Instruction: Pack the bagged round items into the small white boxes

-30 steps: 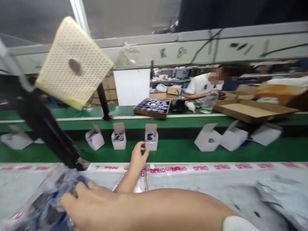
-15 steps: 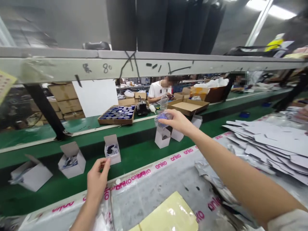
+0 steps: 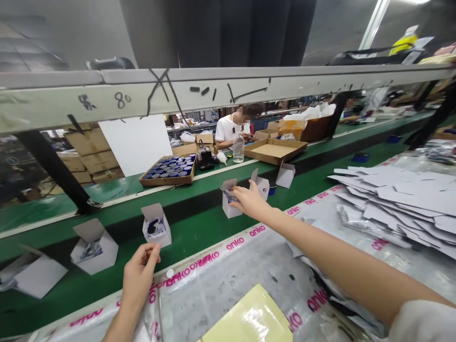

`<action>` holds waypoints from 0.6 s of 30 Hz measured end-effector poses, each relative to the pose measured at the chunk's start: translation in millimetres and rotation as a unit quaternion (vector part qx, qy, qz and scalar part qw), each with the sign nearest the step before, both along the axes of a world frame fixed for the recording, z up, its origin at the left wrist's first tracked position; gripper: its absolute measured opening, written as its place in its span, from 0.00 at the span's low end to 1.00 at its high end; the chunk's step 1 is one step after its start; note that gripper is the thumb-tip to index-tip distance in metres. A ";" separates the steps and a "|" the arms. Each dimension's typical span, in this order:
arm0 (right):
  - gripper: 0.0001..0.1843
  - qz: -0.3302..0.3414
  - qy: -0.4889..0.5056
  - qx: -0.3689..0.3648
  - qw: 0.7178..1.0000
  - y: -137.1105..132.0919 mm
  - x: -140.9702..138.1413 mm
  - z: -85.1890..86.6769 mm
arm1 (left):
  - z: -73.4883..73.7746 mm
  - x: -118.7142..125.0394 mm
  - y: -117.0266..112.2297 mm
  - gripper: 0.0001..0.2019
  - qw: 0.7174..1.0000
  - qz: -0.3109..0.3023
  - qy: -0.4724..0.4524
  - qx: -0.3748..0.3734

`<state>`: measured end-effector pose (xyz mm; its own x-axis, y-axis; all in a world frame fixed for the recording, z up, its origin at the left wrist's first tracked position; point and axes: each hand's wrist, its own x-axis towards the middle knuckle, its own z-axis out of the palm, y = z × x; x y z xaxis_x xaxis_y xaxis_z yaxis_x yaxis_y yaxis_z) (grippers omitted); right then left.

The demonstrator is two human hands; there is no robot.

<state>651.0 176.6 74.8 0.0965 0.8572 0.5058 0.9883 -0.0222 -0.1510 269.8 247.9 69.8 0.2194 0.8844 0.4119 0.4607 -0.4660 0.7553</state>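
My right hand (image 3: 250, 201) reaches out over the green belt (image 3: 199, 228) and pushes a plastic-wrapped blue item (image 3: 228, 195) into an open small white box (image 3: 230, 199). My left hand (image 3: 139, 275) hovers at the belt's near edge with loosely curled fingers, holding nothing, just below another open white box (image 3: 156, 225) that has a wrapped item inside. Further white boxes (image 3: 93, 246) stand along the belt to the left, and two more (image 3: 285, 175) to the right of my right hand.
A stack of flat white carton blanks (image 3: 399, 199) lies at the right on plastic wrap printed with pink letters. A yellow sheet (image 3: 249, 318) lies near me. Across the belt are a tray of blue items (image 3: 169, 170), a clear bottle (image 3: 238, 147) and a seated person (image 3: 233, 128). A grey beam (image 3: 213, 90) crosses overhead.
My right hand has come down from above the belt, carrying the wrapped blue item to the mouth of the white box. The boxes have drifted left on the belt. My left hand barely moved.
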 end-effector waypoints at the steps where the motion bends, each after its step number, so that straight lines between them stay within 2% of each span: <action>1: 0.13 -0.004 -0.013 0.002 1.000 -0.8 -2.3 -1.9 | 0.1 0.2 -0.4 0.27 1.000 -0.005 -0.003 -0.006; 8: 0.17 0.010 -0.093 -0.022 0.995 -1.9 -10.5 -20.5 | -2.6 -1.0 -2.7 0.24 0.998 -0.012 -0.038 -0.043; 11: 0.15 0.003 -0.121 -0.034 0.992 2.2 -14.9 -26.8 | -2.9 -0.9 -0.6 0.23 0.997 -0.018 -0.053 -0.056; 14: 0.14 -0.003 -0.145 -0.049 0.988 7.2 -21.8 -27.9 | -3.1 1.5 3.1 0.21 0.994 -0.026 -0.079 -0.067; 18: 0.12 0.020 -0.161 -0.060 0.985 1.6 -27.3 -20.1 | -5.5 8.1 -1.1 0.18 0.988 -0.047 -0.120 -0.090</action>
